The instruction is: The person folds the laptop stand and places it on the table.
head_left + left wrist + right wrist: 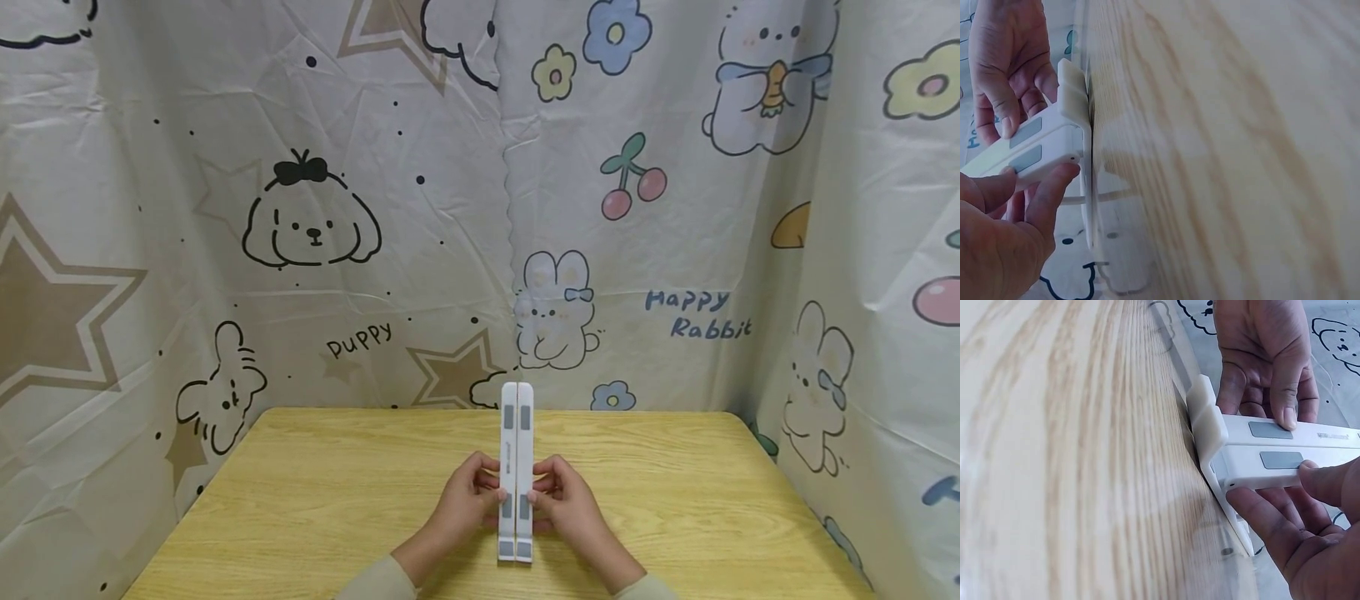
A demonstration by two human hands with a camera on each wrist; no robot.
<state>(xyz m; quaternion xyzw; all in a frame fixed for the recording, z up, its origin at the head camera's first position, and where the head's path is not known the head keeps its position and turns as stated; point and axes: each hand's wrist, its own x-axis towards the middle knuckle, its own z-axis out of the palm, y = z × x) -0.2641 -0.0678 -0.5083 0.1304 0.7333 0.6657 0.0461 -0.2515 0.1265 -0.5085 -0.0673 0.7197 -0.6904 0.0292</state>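
left grip (467, 502) and right grip (568, 500) pinch the white 2-bar stand (525, 458) between them.

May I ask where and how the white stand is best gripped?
I'd probably grip the white stand by its lower outer edges, left hand from the left, right hand from the right: it stands on end, tall and narrow, long edges facing sideways.

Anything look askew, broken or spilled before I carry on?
No, nothing stands out. The white stand has its two bars side by side, tops level, grey pads matching; the left hand and right hand hold one bar each. No crack or spill shows.
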